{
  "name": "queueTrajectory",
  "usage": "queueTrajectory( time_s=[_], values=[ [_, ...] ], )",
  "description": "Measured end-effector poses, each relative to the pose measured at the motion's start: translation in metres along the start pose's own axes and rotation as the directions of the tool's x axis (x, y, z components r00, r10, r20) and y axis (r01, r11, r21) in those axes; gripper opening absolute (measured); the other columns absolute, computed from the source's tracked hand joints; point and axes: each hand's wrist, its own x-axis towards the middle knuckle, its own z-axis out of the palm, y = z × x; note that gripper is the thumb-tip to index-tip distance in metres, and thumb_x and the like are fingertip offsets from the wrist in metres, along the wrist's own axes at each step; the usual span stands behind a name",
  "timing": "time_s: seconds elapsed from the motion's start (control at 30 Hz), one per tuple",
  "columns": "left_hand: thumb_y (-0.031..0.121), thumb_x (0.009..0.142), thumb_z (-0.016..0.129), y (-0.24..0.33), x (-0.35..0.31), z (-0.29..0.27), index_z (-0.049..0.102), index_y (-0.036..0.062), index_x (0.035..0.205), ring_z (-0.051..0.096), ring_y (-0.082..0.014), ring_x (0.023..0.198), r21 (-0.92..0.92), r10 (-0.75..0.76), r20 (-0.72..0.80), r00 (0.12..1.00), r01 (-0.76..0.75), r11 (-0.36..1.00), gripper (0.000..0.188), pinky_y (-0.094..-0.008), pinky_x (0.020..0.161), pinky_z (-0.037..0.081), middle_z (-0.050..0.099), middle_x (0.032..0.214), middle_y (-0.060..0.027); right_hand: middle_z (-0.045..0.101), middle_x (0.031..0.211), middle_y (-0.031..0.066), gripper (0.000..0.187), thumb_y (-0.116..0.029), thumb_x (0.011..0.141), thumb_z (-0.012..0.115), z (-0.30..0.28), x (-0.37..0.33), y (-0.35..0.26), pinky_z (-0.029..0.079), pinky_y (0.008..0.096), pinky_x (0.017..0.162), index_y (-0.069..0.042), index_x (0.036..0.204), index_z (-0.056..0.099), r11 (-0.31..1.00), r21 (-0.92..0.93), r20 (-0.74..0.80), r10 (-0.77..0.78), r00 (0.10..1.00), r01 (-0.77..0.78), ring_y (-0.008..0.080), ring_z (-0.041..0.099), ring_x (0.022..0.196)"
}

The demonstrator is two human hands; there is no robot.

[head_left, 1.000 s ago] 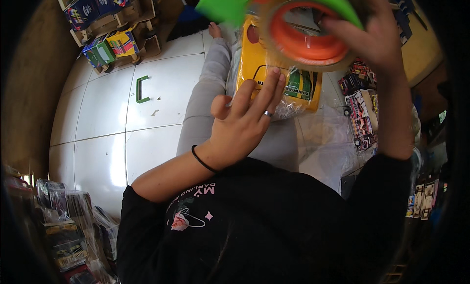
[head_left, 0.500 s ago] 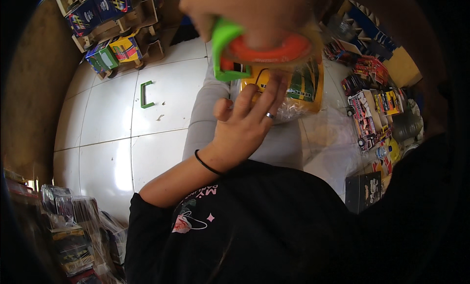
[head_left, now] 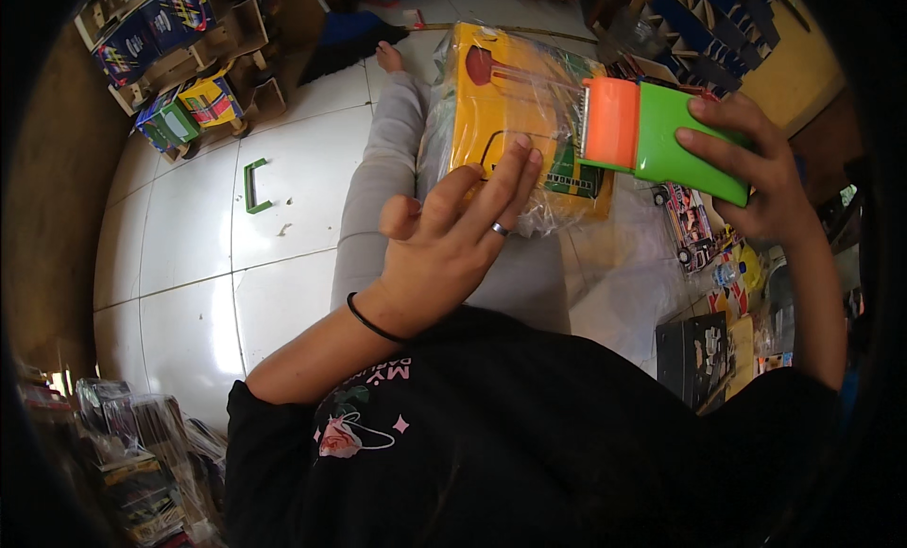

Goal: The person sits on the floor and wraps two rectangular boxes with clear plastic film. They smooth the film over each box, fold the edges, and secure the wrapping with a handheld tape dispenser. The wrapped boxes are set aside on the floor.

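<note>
My left hand (head_left: 453, 241) lies flat, fingers spread and pressed onto the near edge of the yellow plastic-wrapped package (head_left: 515, 123), which rests on my lap over my grey-trousered leg (head_left: 378, 189). The package's long axis runs away from me, from my fingertips toward the far side, so it sits just beyond and slightly right of that hand. My right hand (head_left: 746, 165) is curled around the green tape dispenser (head_left: 661, 132), gripping its right end; the dispenser's long axis lies crosswise, left to right, and its orange head (head_left: 609, 123) points left, meeting the package's right edge about halfway along. So the right hand is the one that brings the tool in from the right, while the left pins the package from the near side. A small green bracket (head_left: 253, 186) lies on the white floor tiles (head_left: 179, 255), well apart to the left.
</note>
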Motion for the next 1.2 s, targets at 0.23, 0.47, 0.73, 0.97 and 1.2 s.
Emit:
queueTrajectory(
  time_s=[0.23, 0.47, 0.73, 0.97, 1.2],
  values=[
    [0.021, 0.075, 0.057, -0.005, -0.003, -0.005, 0.058, 0.0200, 0.128, 0.047, -0.0065, 0.096, -0.009, -0.040, 0.081, 0.996, 0.040, 0.999, 0.053, -0.0309, 0.079, 0.021, 0.055, 0.129, 0.0144, 0.054, 0.126, 0.0078, 0.066, 0.004, 0.054, 0.068, 0.018, -0.053, 0.006, 0.047, 0.0388, 0.084, -0.014, 0.118, 0.065, 0.997, 0.001, -0.045, 0.083, 0.996, -0.083, 0.0277, 0.057, 0.098],
    [0.024, 0.069, 0.064, -0.010, -0.006, -0.009, 0.060, 0.0202, 0.127, 0.045, -0.0074, 0.098, -0.126, -0.079, 0.192, 0.978, 0.105, 0.986, 0.058, -0.0306, 0.082, 0.021, 0.054, 0.131, 0.0143, 0.054, 0.126, 0.0081, 0.068, 0.005, 0.055, 0.069, 0.039, -0.075, -0.002, 0.047, 0.0426, 0.089, -0.013, 0.120, 0.063, 0.984, 0.027, -0.072, 0.176, 0.982, -0.174, 0.0281, 0.056, 0.108],
    [0.047, 0.064, 0.072, -0.041, 0.003, -0.035, 0.058, 0.0137, 0.127, 0.046, -0.0209, 0.100, -0.229, 0.132, 0.336, 0.932, -0.055, 0.972, 0.073, -0.0362, 0.084, 0.026, 0.052, 0.126, -0.0036, 0.058, 0.109, 0.0031, 0.038, -0.012, 0.067, 0.069, 0.124, -0.041, 0.020, 0.050, 0.0420, 0.080, -0.018, 0.105, 0.067, 0.999, 0.047, 0.736, -0.023, 0.677, -0.018, 0.0284, 0.058, 0.094],
    [0.019, 0.074, 0.065, -0.083, 0.116, -0.013, 0.066, 0.0113, 0.105, 0.057, -0.0293, 0.098, -0.556, 0.572, -0.030, 0.819, -0.490, 0.672, 0.032, -0.0376, 0.084, 0.045, 0.059, 0.114, -0.0101, 0.059, 0.108, 0.0065, 0.038, -0.011, 0.065, 0.066, 0.322, -0.111, 0.035, 0.050, 0.0370, 0.084, -0.014, 0.102, 0.068, 0.670, 0.328, 0.297, 0.597, 0.746, -0.666, 0.0292, 0.058, 0.095],
    [0.028, 0.092, 0.056, -0.041, 0.196, 0.089, 0.066, 0.0047, 0.087, 0.062, -0.0308, 0.089, -0.866, 0.922, 0.207, 0.328, -0.377, 0.329, 0.026, -0.0394, 0.082, 0.048, 0.065, 0.087, -0.0159, 0.058, 0.122, 0.0141, 0.051, -0.018, 0.070, 0.068, 0.470, -0.158, -0.015, 0.045, 0.0376, 0.094, -0.008, 0.119, 0.063, -0.226, 0.727, 0.448, 0.872, 0.198, -0.648, 0.0327, 0.057, 0.109]
  ],
)
